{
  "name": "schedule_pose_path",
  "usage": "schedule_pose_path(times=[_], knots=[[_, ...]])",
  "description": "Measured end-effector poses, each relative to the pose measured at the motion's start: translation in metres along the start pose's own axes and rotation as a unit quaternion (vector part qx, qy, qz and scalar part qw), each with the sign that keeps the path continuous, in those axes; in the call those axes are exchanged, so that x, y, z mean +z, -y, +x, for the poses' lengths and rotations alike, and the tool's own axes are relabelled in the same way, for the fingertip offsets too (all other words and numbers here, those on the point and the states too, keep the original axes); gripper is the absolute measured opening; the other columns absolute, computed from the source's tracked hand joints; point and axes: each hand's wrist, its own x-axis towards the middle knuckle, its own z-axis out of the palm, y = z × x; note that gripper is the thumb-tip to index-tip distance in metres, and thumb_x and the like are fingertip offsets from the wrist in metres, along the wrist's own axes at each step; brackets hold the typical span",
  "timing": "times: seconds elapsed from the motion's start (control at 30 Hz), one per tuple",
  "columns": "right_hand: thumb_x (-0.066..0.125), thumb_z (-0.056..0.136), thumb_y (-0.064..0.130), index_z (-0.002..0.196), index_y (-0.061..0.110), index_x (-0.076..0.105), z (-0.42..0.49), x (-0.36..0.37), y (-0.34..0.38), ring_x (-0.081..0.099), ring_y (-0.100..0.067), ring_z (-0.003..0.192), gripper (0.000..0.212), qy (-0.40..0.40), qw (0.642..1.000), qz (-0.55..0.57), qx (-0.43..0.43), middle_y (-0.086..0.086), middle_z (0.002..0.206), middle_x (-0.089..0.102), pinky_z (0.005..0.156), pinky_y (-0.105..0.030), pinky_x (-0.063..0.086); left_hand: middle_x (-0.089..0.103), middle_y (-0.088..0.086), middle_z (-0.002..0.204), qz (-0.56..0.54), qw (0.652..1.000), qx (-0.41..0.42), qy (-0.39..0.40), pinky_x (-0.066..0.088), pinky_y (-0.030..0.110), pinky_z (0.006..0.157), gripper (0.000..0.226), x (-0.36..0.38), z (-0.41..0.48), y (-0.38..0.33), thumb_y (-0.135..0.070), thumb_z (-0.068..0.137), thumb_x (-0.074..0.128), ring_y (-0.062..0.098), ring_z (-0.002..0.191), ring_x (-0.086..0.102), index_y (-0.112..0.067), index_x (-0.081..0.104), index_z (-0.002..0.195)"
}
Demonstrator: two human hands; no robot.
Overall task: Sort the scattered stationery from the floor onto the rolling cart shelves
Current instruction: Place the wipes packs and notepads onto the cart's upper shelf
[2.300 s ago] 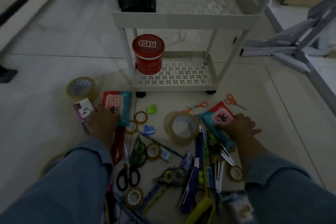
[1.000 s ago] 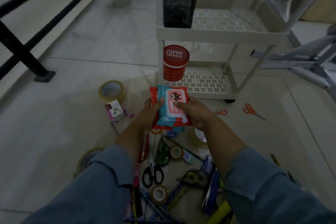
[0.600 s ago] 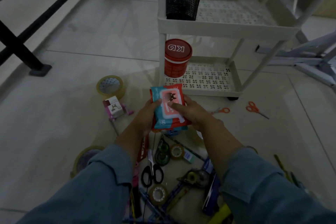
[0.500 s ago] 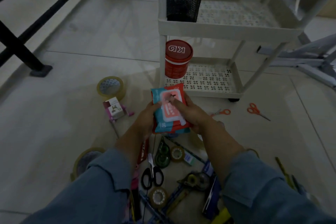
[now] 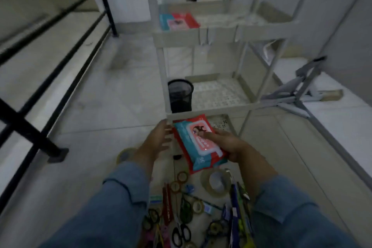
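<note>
Head view: right hand [image 5: 233, 147] clamps the stacked wipe packs [image 5: 199, 143], thumb on top. Left hand [image 5: 157, 139] hovers beside them, fingers spread. Best to lift them level onto the cart's top shelf [image 5: 219, 35], beside the matching pack [image 5: 178, 22].

Top shelf [image 5: 221, 35]: pack [image 5: 178, 22]. Middle shelf [image 5: 218, 94]: mesh cup [image 5: 180, 95], left corner. Floor [image 5: 90, 106]: tape roll [image 5: 216, 182], scissors [image 5: 182, 234].
</note>
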Motion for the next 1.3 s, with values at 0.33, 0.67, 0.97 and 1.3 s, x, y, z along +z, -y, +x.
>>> schedule_pose_path(times=[0.33,0.67,0.97,1.3], knots=[[0.095,0.028,0.036,0.094,0.006,0.069,-0.100,-0.001,0.110,0.071,-0.021,0.066,0.077,0.050,0.991,0.041,-0.121,-0.015,0.083,0.074,0.060,-0.031,0.059,0.052,0.000,0.128,-0.019,0.883,0.433,-0.181,0.034,0.005,0.084,0.041,0.010,-0.067,-0.142,-0.034,0.100,0.038,0.008,0.114,0.047,-0.011,0.045,0.133],[0.068,0.077,0.039,0.095,0.011,0.064,-0.097,0.013,0.244,0.070,-0.017,0.061,0.033,-0.060,0.977,0.038,-0.200,-0.008,0.076,0.074,0.059,-0.031,0.060,0.060,-0.002,0.119,0.090,0.851,0.494,-0.150,0.047,0.024,0.088,0.044,0.009,-0.059,-0.177,-0.027,0.096,0.051,0.012,0.109,0.058,-0.021,0.042,0.139],[0.066,0.086,0.026,0.118,0.002,0.057,-0.018,0.040,0.294,0.063,-0.025,0.090,0.042,-0.199,0.949,-0.089,-0.227,-0.017,0.120,0.063,0.084,-0.036,0.054,0.058,-0.009,0.112,0.157,0.829,0.513,-0.162,0.041,0.009,0.077,0.041,0.004,-0.045,-0.172,-0.021,0.099,0.044,0.005,0.100,0.056,-0.017,0.044,0.140],[0.055,0.089,0.048,0.133,0.004,0.042,0.020,0.069,0.293,0.054,-0.030,0.114,0.063,-0.218,0.915,-0.301,-0.156,-0.017,0.125,0.056,0.098,-0.036,0.041,0.064,0.006,0.120,0.179,0.818,0.512,-0.193,0.044,0.016,0.084,0.043,0.006,-0.041,-0.170,-0.027,0.099,0.044,0.009,0.102,0.059,-0.013,0.044,0.140]])
